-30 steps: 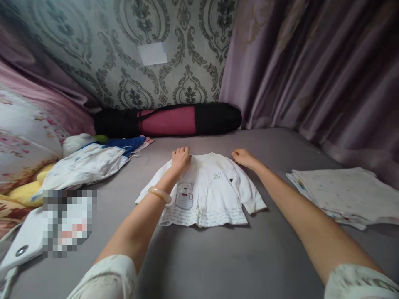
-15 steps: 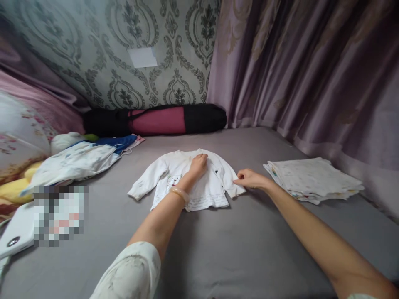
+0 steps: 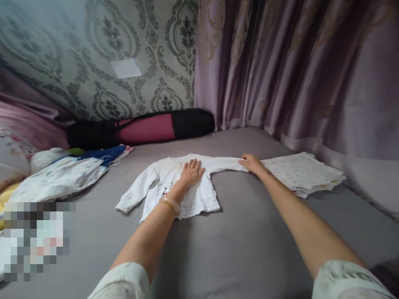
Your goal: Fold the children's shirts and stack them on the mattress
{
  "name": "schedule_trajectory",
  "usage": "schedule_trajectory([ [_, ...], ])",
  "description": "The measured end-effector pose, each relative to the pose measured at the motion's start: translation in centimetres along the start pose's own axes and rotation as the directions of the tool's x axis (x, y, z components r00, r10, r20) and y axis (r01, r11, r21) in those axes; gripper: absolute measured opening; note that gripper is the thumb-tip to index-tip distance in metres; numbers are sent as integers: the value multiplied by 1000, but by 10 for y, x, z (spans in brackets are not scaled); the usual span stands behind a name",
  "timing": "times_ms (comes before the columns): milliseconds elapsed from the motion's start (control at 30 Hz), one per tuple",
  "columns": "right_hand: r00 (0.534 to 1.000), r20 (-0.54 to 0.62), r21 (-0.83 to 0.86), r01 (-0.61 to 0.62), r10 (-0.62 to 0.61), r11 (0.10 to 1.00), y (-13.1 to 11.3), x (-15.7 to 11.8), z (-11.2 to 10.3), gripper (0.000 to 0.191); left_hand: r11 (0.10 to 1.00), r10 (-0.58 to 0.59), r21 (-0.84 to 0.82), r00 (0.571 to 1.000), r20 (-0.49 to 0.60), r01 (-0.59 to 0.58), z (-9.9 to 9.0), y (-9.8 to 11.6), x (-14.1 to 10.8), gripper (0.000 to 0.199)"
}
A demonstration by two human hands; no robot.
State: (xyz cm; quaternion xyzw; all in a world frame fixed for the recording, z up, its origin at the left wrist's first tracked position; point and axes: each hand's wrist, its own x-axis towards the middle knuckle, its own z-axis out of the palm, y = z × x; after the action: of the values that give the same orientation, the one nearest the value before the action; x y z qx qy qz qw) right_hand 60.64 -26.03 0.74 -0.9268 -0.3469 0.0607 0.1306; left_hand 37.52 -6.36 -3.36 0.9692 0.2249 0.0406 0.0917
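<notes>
A small white long-sleeved shirt [image 3: 199, 195] with a bear print lies spread on the grey bed sheet [image 3: 243, 236]. My left hand [image 3: 191, 173] rests flat on its chest, fingers spread, and a pale bangle [image 3: 171, 204] circles that wrist. With thumb and fingers my right hand [image 3: 252, 164] pinches the cuff of the sleeve on the right, which is stretched straight out sideways. The other sleeve [image 3: 137, 193] slants down to the left. Part of the print is hidden behind my left forearm.
A stack of folded white cloths [image 3: 302, 172] lies just beyond my right hand. At left are a heap of clothes [image 3: 62, 176] and a blurred-out patch. A long black and red bag [image 3: 143, 128] lies along the wall, beside purple curtains [image 3: 280, 62].
My right hand has lifted the sleeve from hanging down beside the shirt to pointing straight out right. My left hand's fingers have spread flat on the chest. The view has shifted slightly right.
</notes>
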Motion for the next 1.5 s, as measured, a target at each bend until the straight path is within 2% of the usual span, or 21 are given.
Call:
schedule_trajectory([
  [100, 994, -112, -138, -25, 9, 990, -4, -11, -4, 30, 1000, -3, 4, 1000, 16, 3, -4, 1, 0, 57],
  [167, 983, -172, -155, -87, 60, 984, -4, -15, -12, 30, 1000, -1, -23, 1000, 9, 2, -7, 1, 1, 53],
  [233, 978, -138, -127, -177, 159, 976, -2, -17, -19, 32, 998, -8, -58, 1000, -9, 7, -10, 0, 3, 48],
  [300, 971, -40, -110, -238, 235, 965, -1, -18, -21, 34, 997, -12, -83, 1000, -28, 10, -12, 1, 5, 45],
  [367, 961, 31, -109, -268, 273, 957, -2, -21, -17, 37, 996, -1, -90, 999, -36, -3, -13, 3, 8, 43],
  [433, 957, 37, -103, -283, 288, 954, -5, -26, -9, 39, 996, 21, -90, 999, -35, -24, -12, 5, 10, 42],
  [667, 958, -113, -37, -270, 264, 962, -19, -41, 4, 30, 994, 57, -93, 998, -33, -60, -6, 6, 15, 42],
  [767, 935, -193, 51, -295, 299, 954, -26, -42, 4, 35, 991, 74, -105, 997, -39, -78, -5, 4, 17, 42],
  [867, 915, -219, 145, -314, 340, 938, -31, -40, 5, 43, 990, 87, -106, 996, -32, -90, -6, 5, 20, 43],
  [933, 943, -190, 158, -244, 272, 957, -29, -39, 6, 48, 990, 95, -106, 995, -23, -97, -6, 8, 23, 44],
  [1000, 984, -133, 138, -98, 117, 986, -23, -39, 6, 50, 989, 98, -112, 995, -6, -98, -6, 10, 25, 45],
  [1067, 991, -135, 89, 35, -23, 995, -14, -40, 4, 43, 989, 85, -121, 996, 12, -83, -6, 13, 27, 47],
  [1100, 984, -170, 46, 62, -53, 997, -10, -41, 3, 39, 990, 72, -125, 997, 17, -69, -5, 15, 28, 49],
  [1200, 969, -245, -144, 5, -41, 990, -3, -48, 1, 39, 992, 31, -121, 999, 25, -28, -3, 18, 30, 56],
  [1333, 993, -116, -331, -44, 6, 943, -9, -57, 6, 43, 997, 19, -79, 999, 41, -16, -2, 21, 29, 62],
  [1500, 998, -35, -370, -70, 61, 926, -16, -54, 10, 48, 996, 8, -93, 996, 86, 0, -6, 23, 28, 77],
])
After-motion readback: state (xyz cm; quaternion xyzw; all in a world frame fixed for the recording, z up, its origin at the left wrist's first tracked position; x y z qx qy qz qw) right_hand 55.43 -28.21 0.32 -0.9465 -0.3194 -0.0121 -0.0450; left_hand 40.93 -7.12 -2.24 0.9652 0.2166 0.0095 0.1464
